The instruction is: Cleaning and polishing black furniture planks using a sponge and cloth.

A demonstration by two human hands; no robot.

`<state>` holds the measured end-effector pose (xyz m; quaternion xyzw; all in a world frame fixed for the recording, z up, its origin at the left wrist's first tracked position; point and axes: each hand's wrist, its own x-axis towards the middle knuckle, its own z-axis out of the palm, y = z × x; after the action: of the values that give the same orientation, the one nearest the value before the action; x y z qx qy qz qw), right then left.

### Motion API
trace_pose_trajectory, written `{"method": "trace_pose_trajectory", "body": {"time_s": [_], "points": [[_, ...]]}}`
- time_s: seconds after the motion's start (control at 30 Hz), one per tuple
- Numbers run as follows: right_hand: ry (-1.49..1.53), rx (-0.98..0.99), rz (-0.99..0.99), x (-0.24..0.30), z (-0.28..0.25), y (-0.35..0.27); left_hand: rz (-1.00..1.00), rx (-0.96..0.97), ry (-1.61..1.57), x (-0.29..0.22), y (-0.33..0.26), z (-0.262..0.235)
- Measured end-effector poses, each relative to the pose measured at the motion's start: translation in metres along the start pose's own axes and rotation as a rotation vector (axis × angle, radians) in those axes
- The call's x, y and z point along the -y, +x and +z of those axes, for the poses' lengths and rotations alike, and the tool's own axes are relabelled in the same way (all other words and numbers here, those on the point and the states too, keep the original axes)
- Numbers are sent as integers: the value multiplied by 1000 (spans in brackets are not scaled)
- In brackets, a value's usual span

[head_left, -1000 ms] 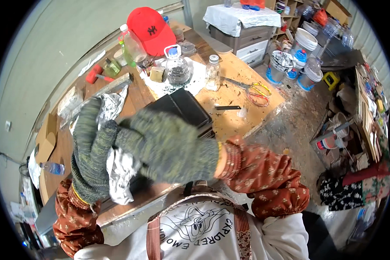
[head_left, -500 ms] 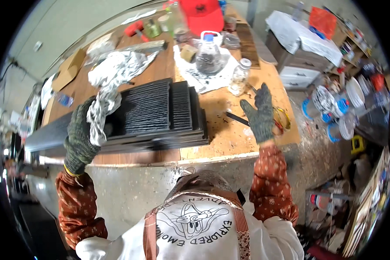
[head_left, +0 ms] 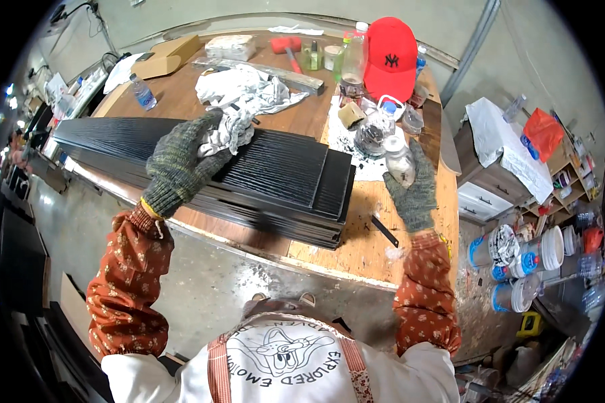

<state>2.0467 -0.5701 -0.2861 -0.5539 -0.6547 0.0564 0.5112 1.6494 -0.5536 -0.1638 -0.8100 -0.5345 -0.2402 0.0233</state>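
A stack of long black ridged panels (head_left: 275,161) lies across the workbench. Over its top, my left hand (head_left: 181,158) in a dark green knit glove is closed on a crumpled white rag (head_left: 227,133). My right hand (head_left: 413,198), gloved alike, has its thumb and fingers on either side of a small clear jar (head_left: 400,163) with a white lid and pale contents. Just left of that wrist lies a flat black strip (head_left: 384,230). Beyond the jar, a clear jug (head_left: 372,138) with a blue cap and white handle stands on a stained white cloth (head_left: 343,138).
Farther back are a larger white cloth (head_left: 249,91), a grey bar (head_left: 296,78), a red mallet (head_left: 288,47), bottles and a red cap (head_left: 390,57). A water bottle (head_left: 143,93) stands at the left. Buckets (head_left: 551,250) crowd the floor at right.
My right hand has moved forward from the bare bench to the jar and closed round it. My left hand with the rag has shifted right along the panels. The view has turned.
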Motion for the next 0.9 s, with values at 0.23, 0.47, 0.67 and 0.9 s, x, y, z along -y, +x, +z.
{"method": "trace_pose_trajectory", "body": {"time_s": [0.23,0.47,0.67,0.9], "points": [[-516,250,-483,122,-33,24,6,-71,74,1,0,16],[-844,233,-540,146,-28,38,73,-122,57,3,1,17],[-857,314,-606,175,-31,9,90,-128,62,8,-2,16],[-871,298,-453,158,-31,21,249,-20,-92,-8,-1,17]]}}
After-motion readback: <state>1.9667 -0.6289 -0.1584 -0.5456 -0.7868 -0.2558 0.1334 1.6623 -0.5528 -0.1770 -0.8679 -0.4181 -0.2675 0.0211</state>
